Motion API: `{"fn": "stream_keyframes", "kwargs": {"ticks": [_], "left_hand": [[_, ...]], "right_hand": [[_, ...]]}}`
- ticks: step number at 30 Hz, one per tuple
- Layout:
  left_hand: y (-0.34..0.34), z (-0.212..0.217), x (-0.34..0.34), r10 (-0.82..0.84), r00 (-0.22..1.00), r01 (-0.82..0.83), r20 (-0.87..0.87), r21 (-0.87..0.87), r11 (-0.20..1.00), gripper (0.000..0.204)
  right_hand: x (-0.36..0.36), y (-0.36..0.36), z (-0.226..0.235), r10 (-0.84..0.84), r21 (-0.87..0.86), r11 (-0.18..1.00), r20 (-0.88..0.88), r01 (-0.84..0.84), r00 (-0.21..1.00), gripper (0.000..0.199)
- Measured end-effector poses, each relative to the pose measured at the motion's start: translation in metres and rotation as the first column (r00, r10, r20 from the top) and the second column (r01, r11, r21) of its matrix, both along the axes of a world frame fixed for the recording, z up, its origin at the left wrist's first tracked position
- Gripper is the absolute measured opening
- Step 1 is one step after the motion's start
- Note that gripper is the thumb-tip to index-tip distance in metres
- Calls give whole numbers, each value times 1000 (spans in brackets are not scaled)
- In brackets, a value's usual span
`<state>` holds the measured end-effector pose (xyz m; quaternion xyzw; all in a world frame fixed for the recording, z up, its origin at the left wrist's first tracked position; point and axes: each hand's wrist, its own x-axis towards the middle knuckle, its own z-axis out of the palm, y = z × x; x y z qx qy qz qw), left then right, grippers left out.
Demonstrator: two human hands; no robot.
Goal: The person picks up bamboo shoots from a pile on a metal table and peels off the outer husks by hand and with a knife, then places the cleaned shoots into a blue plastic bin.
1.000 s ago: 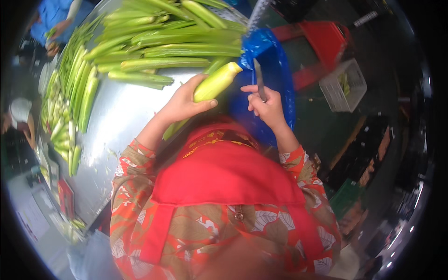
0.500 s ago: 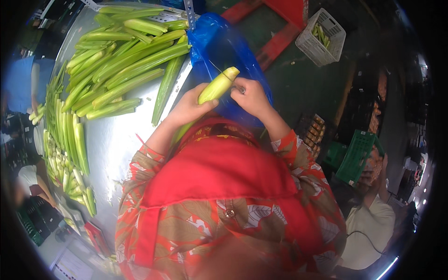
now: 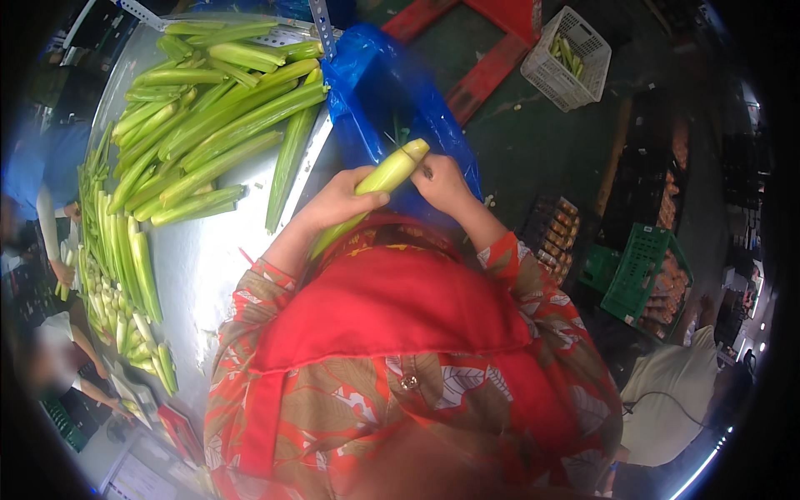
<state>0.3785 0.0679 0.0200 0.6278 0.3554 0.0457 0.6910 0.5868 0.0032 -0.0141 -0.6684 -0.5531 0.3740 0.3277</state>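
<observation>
My left hand (image 3: 354, 197) grips the stalk (image 3: 390, 173), which juts forward and right past my thumb. My right hand (image 3: 447, 185), just beside its tip, is curled around the knife (image 3: 427, 172). Beyond both is the bag (image 3: 454, 125); left of them, the pile (image 3: 218, 121).

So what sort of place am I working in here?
Probably a vegetable preparation or packing area: long green stalks are heaped on a metal table, with a white crate and green crate nearby.

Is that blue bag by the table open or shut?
Open: the blue bag gapes beside the table, its sides apart and its dark inside showing. How full, I cannot tell.
</observation>
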Motion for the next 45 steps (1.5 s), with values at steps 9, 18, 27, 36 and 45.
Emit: {"fn": "stream_keyframes", "kwargs": {"ticks": [9, 18, 27, 36, 45], "left_hand": [[-8, -19, -6, 55, 995, -59, 78, 48, 997, 41], [-1, -3, -14, 90, 986, -123, 139, 245, 962, 43], [39, 31, -27, 286, 848, -282, 446, -78, 956, 68], [43, 30, -36, 716, 562, -606, 414, -382, 697, 45], [18, 40, -49, 689, 614, -701, 385, -137, 700, 44]], "right_hand": [[-4, -1, -2, 34, -212, 977, 210, 12, 977, 26], [18, -12, -23, 102, -540, 840, 254, 53, 962, 26], [-39, 20, 55, -32, 171, 980, -379, 104, 925, 23], [-101, 34, 63, 209, 340, 936, -313, -96, 926, 67], [-117, 30, 54, 223, 302, 943, -252, -143, 942, 62]]}}
